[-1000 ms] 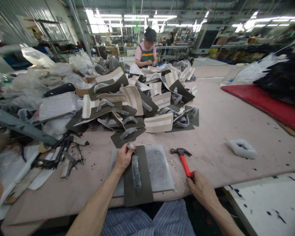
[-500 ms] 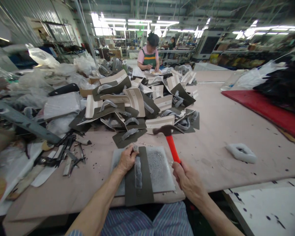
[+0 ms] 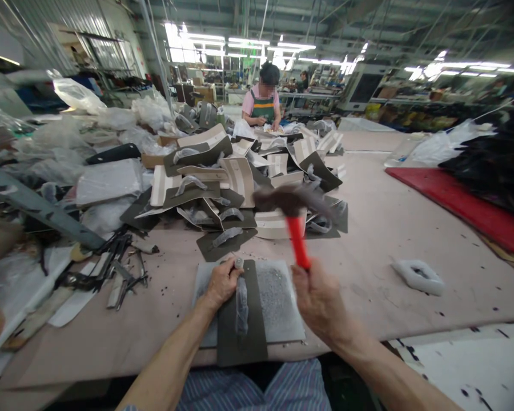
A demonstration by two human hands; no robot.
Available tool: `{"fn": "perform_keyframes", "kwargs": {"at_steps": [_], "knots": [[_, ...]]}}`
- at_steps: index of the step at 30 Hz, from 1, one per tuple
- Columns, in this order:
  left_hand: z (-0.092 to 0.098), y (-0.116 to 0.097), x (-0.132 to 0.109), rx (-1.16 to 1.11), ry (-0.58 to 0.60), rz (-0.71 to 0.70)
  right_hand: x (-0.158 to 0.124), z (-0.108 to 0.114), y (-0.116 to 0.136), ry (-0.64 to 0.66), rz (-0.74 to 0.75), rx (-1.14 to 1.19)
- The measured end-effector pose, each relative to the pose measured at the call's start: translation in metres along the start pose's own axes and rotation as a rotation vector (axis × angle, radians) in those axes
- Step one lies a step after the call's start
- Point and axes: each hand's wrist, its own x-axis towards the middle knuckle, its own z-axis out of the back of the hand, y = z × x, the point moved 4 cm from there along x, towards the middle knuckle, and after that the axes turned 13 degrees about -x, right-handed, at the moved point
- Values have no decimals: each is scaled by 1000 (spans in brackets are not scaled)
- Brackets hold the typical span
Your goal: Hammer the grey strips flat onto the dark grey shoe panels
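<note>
My left hand (image 3: 221,282) is closed around a short metal punch (image 3: 239,262), whose round top end shows above the fingers. The punch stands at the far end of a dark grey-green panel (image 3: 257,328); its tip is hidden. Along the panel's middle runs a carry handle (image 3: 241,311) wrapped in clear plastic. Beneath the panel lies a pale, pitted board (image 3: 278,302). My right hand (image 3: 323,299) grips the red handle of a claw hammer (image 3: 297,240). The hammer's dark head is blurred and raised in the air, to the right of the punch and apart from it.
Beyond the board lies a heap of similar panels (image 3: 235,177) with wrapped handles. Pliers and other hand tools (image 3: 122,271) are at left. A white foam-like block (image 3: 418,277) and a red sheet (image 3: 462,200) lie at right. A co-worker (image 3: 263,103) sits behind the heap.
My right hand has lifted the hammer, and its head now looks larger and blurred. The left hand keeps the punch at about the same spot on the panel. The view has shifted slightly.
</note>
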Motion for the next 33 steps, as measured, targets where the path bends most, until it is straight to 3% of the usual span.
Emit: {"fn": "perform_keyframes", "kwargs": {"at_steps": [3, 5, 8, 11, 14, 16, 18, 21, 23, 26, 29, 33], "knots": [[0, 1, 0, 11, 11, 11, -19, -37, -9, 406, 86, -172], [0, 1, -1, 7, 11, -1, -27, -47, -24, 525, 63, -240], [0, -1, -2, -2, -5, -9, -42, -52, -59, 534, -26, -217], [0, -1, -2, -27, -6, -6, -71, -66, -110, 554, -158, -122], [1, 0, -2, -53, -15, -9, -99, -83, -160, 617, -326, -258], [2, -2, -2, -75, -36, -13, -105, -87, -167, 582, -349, -424], [3, -4, -2, -97, -61, -17, -96, -86, -141, 448, -235, -509], [4, -8, -3, -127, -88, -15, -67, -87, -54, 276, 159, -389], [4, -7, -2, -174, -119, 16, -50, -92, 9, 297, 481, -255], [8, 0, 1, -327, -277, 129, -30, -101, 69, 338, 742, -219], [18, 5, 7, -526, -456, 226, -17, -103, 87, 357, 796, -288], [54, -15, 15, -714, -630, 225, -9, -97, 77, 434, 620, -392]]}}
